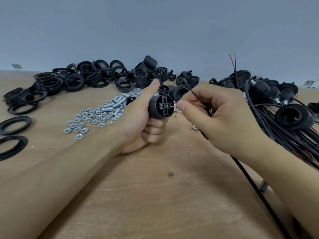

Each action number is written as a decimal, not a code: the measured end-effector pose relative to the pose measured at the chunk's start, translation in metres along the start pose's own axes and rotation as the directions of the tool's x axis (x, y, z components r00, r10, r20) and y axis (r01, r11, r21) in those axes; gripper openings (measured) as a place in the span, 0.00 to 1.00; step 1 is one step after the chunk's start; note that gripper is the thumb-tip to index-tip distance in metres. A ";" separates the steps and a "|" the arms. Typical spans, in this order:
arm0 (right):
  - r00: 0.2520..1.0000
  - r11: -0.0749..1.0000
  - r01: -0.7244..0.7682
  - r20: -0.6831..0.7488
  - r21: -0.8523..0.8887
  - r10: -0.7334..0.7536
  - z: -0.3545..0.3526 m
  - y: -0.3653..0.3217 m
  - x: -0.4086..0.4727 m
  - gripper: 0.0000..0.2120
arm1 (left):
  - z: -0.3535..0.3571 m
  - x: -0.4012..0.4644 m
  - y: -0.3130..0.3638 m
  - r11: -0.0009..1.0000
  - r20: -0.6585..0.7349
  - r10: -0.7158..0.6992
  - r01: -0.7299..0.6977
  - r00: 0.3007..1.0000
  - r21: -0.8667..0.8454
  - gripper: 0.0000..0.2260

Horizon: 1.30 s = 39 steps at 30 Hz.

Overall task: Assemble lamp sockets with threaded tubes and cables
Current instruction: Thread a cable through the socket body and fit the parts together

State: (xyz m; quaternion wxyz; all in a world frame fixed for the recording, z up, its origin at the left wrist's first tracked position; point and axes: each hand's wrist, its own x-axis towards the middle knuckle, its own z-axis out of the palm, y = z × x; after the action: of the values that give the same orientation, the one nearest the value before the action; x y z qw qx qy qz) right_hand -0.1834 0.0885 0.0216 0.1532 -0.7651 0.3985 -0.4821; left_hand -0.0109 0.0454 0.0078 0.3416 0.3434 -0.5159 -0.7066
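Note:
My left hand (138, 121) grips a black lamp socket body (159, 107) above the table, its terminal end with a cross-shaped insert turned toward my right hand. My right hand (222, 116) pinches a thin red wire (196, 104) whose bare tip touches the socket's terminal. A black wire (193, 92) of the same cable rises past my right fingers. The black cable (250, 180) runs down under my right forearm toward the table's front edge.
Black threaded rings (72, 81) are piled at the back left, with two more at the left edge. Silver hex nuts (86, 118) and short threaded tubes (115, 104) lie left of my hands. Loose socket shells (148, 73) stand behind. Assembled sockets with cables (290, 116) fill the right side.

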 end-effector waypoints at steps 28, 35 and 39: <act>1.000 1.000 0.013 -0.023 -0.025 -0.014 0.006 -0.004 -0.005 0.08 | 0.003 0.000 -0.002 0.998 -0.012 -0.025 0.025 1.000 0.053 0.28; 0.999 0.998 -0.033 0.017 0.050 0.033 0.001 -0.005 -0.002 0.07 | 0.003 -0.001 0.000 0.999 -0.031 -0.027 0.028 0.999 0.024 0.24; 0.998 0.997 -0.049 0.032 0.052 0.048 0.000 -0.005 -0.002 0.07 | 0.001 -0.002 0.001 0.999 -0.015 -0.037 0.037 0.999 0.008 0.25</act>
State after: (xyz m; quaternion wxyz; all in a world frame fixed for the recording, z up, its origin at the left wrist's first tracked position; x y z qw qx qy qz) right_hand -0.1816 0.0928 0.0234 0.1913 -0.7582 0.4016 -0.4767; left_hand -0.0106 0.0469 0.0087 0.3309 0.3597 -0.5096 -0.7082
